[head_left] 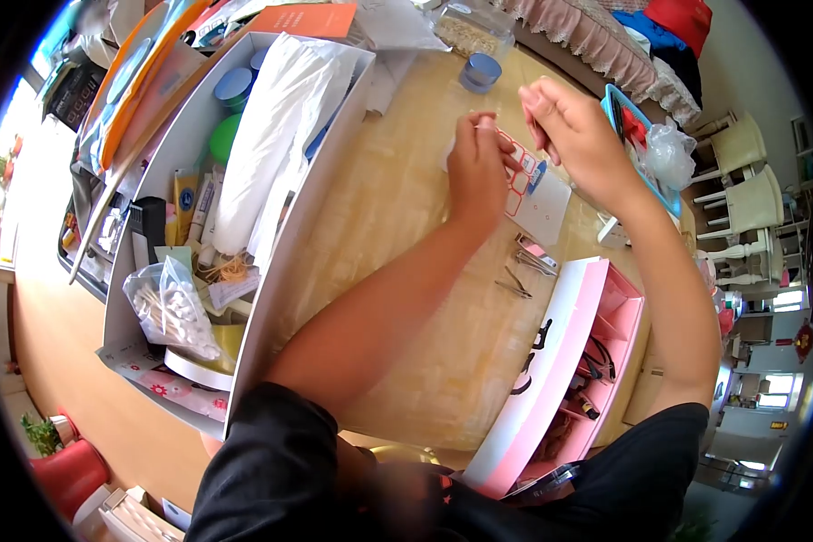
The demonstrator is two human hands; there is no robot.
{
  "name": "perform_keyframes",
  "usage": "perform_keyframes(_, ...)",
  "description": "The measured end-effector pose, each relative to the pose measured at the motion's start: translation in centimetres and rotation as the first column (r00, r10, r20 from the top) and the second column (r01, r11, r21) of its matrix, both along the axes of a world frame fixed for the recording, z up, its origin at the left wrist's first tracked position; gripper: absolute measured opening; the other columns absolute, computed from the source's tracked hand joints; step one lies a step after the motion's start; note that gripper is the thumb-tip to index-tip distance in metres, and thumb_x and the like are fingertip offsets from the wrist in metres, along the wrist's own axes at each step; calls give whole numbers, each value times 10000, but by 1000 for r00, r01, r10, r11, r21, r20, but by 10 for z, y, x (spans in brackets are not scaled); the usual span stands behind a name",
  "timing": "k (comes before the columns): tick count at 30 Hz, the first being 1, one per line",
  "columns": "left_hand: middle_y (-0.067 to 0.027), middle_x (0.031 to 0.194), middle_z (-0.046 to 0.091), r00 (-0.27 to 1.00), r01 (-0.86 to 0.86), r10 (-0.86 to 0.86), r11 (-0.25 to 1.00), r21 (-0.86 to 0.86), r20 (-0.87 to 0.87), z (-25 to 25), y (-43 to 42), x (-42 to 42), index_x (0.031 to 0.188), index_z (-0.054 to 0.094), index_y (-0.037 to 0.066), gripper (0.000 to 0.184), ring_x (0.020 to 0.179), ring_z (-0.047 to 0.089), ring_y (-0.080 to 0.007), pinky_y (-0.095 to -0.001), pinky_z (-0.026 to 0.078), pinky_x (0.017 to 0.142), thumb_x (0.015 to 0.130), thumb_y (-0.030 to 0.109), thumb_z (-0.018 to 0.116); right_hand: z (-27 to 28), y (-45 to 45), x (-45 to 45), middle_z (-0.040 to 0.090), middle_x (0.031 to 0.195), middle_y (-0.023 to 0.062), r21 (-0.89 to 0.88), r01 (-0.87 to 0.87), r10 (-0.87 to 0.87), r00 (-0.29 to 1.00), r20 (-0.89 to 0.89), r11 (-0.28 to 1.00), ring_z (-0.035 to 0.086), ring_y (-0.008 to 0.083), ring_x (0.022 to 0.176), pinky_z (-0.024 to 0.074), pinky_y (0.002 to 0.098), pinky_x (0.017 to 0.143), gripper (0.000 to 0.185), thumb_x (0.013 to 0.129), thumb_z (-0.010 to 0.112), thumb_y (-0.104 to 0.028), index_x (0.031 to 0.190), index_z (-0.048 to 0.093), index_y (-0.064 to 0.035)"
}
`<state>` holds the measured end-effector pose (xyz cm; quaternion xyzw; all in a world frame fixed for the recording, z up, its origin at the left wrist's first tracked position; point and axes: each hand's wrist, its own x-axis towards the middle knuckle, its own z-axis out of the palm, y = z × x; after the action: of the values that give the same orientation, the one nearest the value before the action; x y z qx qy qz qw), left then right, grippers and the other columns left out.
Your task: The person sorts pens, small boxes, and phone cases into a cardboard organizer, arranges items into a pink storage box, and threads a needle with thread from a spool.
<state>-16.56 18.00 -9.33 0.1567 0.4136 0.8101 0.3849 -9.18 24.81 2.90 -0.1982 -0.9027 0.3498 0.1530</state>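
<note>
My left hand (481, 172) is held over the table with its fingers curled and thumb pressed in; anything it pinches is too small to make out. To its right my right hand (565, 131) is raised, fingers bent together, and what they may hold is hidden. Below and between the hands lies a white sheet with red-outlined labels (518, 185), partly covered by my left hand. A small blue item (537, 175) is on that sheet. Nearer to me are a nail clipper (537, 257) and a pair of metal tweezers (515, 285).
On the left stands a large white box (289, 194) with tubes, a bag of cotton swabs (173, 307) and tape. A pink box (574, 361) with cables is at the right front. Farther back are a round blue-lidded container (481, 72) and a blue basket (646, 149).
</note>
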Motion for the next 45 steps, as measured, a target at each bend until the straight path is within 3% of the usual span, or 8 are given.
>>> perform_keyframes(9,-76,1079,688,993,34,-51,986,162,107,-17,10,-13,1155,658,-23,333,937,662,-137,-308,551,856,1102,264,499,-48,21,-14,718,871,214,382,-82,-38,954,297,921,687,413,800,532,490,700,213,1005,488,-169,1031,651,-34)
perform_keyframes(18,-112,1059,716,976,-6,-20,993,116,217,-12,4,-19,1167,625,-36,263,983,707,-165,-290,577,864,1094,194,519,-8,32,-42,721,793,154,357,-146,50,963,266,923,707,337,736,557,431,712,297,850,675,-318,890,720,-28)
perform_keyframes(25,-130,1033,724,988,85,-102,986,147,114,-7,-3,-10,1086,610,-18,112,884,745,-195,-302,602,774,1046,85,594,-49,61,-124,388,1603,129,513,-209,46,949,311,833,463,338,1349,407,403,1143,337,860,569,-92,1131,727,30)
perform_keyframes(31,-140,1033,676,987,96,-113,984,152,110,-8,-1,-6,1051,537,-15,112,890,757,-246,-319,646,745,1037,74,603,-33,79,-173,479,1538,176,522,-246,156,965,211,817,535,322,1321,431,402,1117,405,864,585,-97,1234,671,45)
perform_keyframes(34,-137,1035,649,992,92,-103,988,128,79,-4,3,-3,1058,504,-18,103,893,757,-256,-330,652,759,1046,56,574,22,81,-170,558,1441,203,279,41,-14,995,-99,959,568,323,1297,440,385,1101,436,867,595,-110,1271,638,49)
perform_keyframes(37,-136,1032,626,988,120,-128,988,94,86,-3,5,-3,1064,481,-17,84,898,756,-265,-339,657,767,1051,35,546,41,121,-165,583,1374,218,565,288,83,837,-541,773,626,350,1203,505,371,1022,530,827,569,-9,1347,584,89)
perform_keyframes(40,-134,1021,627,989,113,-122,988,105,86,-3,6,-1,1069,486,-13,67,897,756,-265,-340,659,766,1053,28,536,39,144,-145,605,1334,221,750,402,212,792,-572,525,642,347,1162,524,388,996,482,867,570,-7,1337,569,95)
perform_keyframes(45,-127,1001,632,993,113,-116,989,99,19,-7,8,3,1060,511,-16,69,857,753,-245,-324,649,724,1055,44,544,-29,158,-102,674,1282,187,582,148,-79,987,-142,799,610,334,1220,467,390,1048,354,862,587,-108,1175,713,0)
